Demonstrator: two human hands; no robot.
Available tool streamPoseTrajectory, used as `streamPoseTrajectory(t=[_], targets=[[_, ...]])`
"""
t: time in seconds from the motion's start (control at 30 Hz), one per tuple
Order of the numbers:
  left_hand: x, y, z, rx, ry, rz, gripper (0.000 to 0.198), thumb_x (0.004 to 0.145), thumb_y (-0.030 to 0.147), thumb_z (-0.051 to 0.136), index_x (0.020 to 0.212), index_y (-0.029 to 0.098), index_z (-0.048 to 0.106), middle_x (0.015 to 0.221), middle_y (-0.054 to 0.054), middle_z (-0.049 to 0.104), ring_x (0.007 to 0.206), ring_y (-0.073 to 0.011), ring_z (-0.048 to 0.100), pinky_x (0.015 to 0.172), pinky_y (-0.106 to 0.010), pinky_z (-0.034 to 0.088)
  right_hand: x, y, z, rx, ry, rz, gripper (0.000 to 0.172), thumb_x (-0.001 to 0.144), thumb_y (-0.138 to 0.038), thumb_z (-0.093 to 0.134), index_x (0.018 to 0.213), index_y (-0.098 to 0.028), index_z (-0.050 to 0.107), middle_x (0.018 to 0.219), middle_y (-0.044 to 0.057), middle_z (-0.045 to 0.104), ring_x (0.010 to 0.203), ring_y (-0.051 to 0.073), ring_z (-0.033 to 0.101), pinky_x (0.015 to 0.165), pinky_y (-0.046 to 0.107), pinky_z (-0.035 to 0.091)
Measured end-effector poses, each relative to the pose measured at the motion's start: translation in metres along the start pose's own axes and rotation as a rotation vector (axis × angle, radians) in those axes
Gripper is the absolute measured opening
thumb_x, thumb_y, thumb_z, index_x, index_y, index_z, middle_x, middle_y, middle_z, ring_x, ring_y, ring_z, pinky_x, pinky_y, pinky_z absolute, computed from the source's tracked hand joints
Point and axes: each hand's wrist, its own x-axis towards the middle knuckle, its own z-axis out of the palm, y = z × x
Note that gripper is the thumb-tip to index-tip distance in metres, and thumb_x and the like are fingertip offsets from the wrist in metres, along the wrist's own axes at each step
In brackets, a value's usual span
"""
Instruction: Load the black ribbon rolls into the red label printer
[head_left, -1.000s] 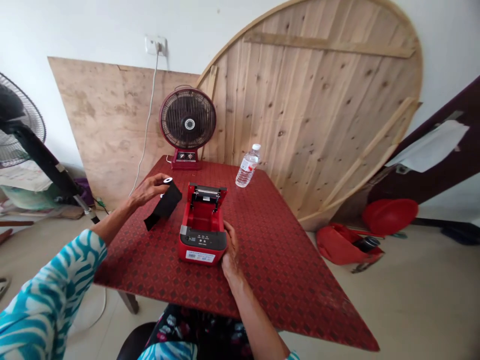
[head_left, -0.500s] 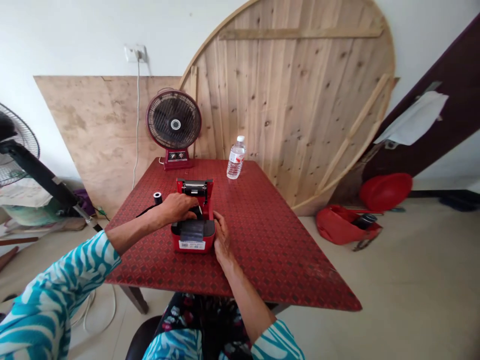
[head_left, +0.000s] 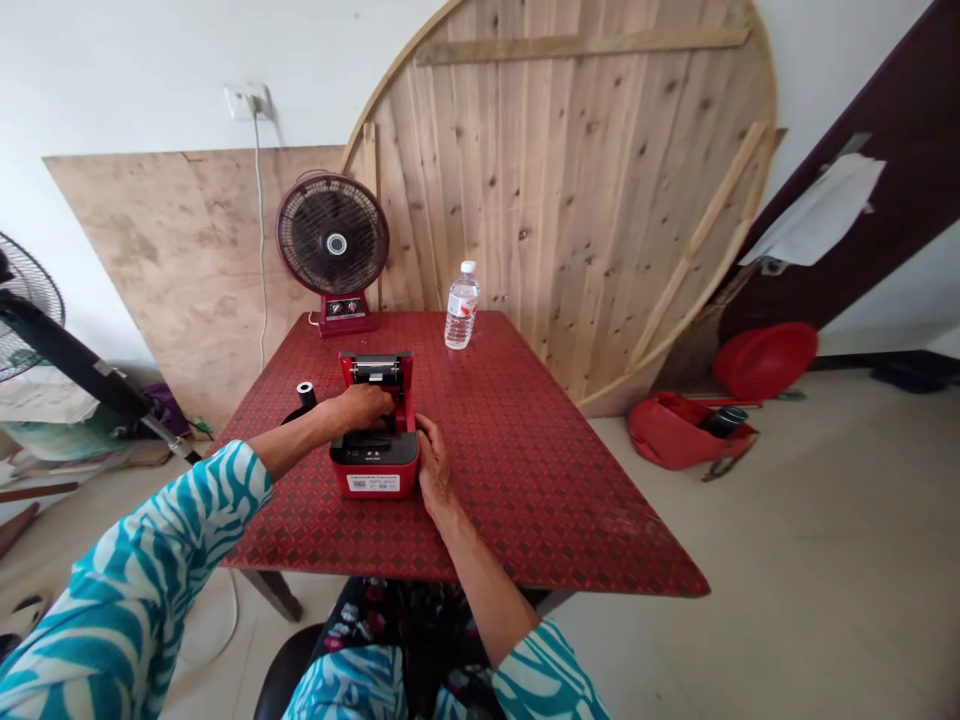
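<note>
Your left grip (head_left: 369,404) is down inside the open red printer (head_left: 409,478), its raised lid (head_left: 376,369) just beyond; I cannot tell whether those fingers are apart or closed on something. Your right grip (head_left: 436,465) touches the printer's right side, its hold unclear. Left of your left grip, a black roll (head_left: 307,398) stands over the worktop (head_left: 525,500).
</note>
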Motion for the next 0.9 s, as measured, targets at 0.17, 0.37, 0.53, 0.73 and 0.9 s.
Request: streamPoseTrajectory(t=[0.17, 0.37, 0.53, 0.73, 0.9], targets=[[-0.044, -0.015, 0.007, -0.452, 0.230, 0.073, 0.029, 0.092, 0.037, 0.052, 0.111, 0.024, 0.069, 0.108, -0.002, 0.074, 0.098, -0.0182, 0.069, 0.083, -0.024, 0.049, -0.002, -0.004, -0.001, -0.030, -0.005, -0.001, 0.036, 0.086, -0.043, 0.052, 0.115, -0.026, 0.064, 0.119, 0.004, 0.066, 0.113, 0.023, 0.057, 0.101, 0.040, 0.041], [-0.087, -0.009, 0.035, -0.565, 0.411, 0.149, 0.033, 0.086, 0.040, 0.062, 0.113, 0.020, 0.067, 0.111, -0.005, 0.073, 0.099, -0.0193, 0.068, 0.089, -0.027, 0.049, -0.002, -0.005, 0.000, -0.029, 0.018, -0.007, 0.039, 0.084, -0.046, 0.052, 0.115, -0.024, 0.063, 0.118, 0.005, 0.066, 0.112, 0.023, 0.057, 0.099, 0.041, 0.042], [-0.079, -0.004, 0.047, -0.530, 0.543, 0.103, 0.020, 0.092, 0.028, 0.054, 0.102, 0.020, 0.069, 0.098, -0.002, 0.075, 0.086, -0.0156, 0.070, 0.079, -0.024, 0.051, -0.002, -0.003, 0.000, -0.027, 0.014, -0.012, 0.040, 0.084, -0.047, 0.052, 0.115, -0.024, 0.062, 0.118, 0.006, 0.066, 0.112, 0.023, 0.057, 0.099, 0.042, 0.042], [-0.074, 0.003, 0.047, -0.290, 0.694, 0.120, 0.025, 0.098, 0.028, 0.045, 0.095, 0.019, 0.067, 0.090, -0.004, 0.074, 0.083, -0.0173, 0.069, 0.076, -0.027, 0.049, -0.002, -0.003, 0.000, -0.015, 0.019, 0.004, 0.040, 0.082, -0.046, 0.054, 0.114, -0.023, 0.062, 0.119, 0.006, 0.065, 0.113, 0.023, 0.056, 0.097, 0.040, 0.044], [-0.087, 0.023, 0.049, -0.211, 0.770, 0.184, 0.026, 0.099, 0.027, 0.043, 0.091, 0.019, 0.066, 0.092, -0.005, 0.073, 0.087, -0.0172, 0.066, 0.084, -0.032, 0.043, -0.002, -0.006, 0.000, 0.003, 0.014, 0.011, 0.038, 0.082, -0.044, 0.055, 0.113, -0.023, 0.062, 0.116, 0.006, 0.066, 0.110, 0.022, 0.058, 0.098, 0.039, 0.042]])
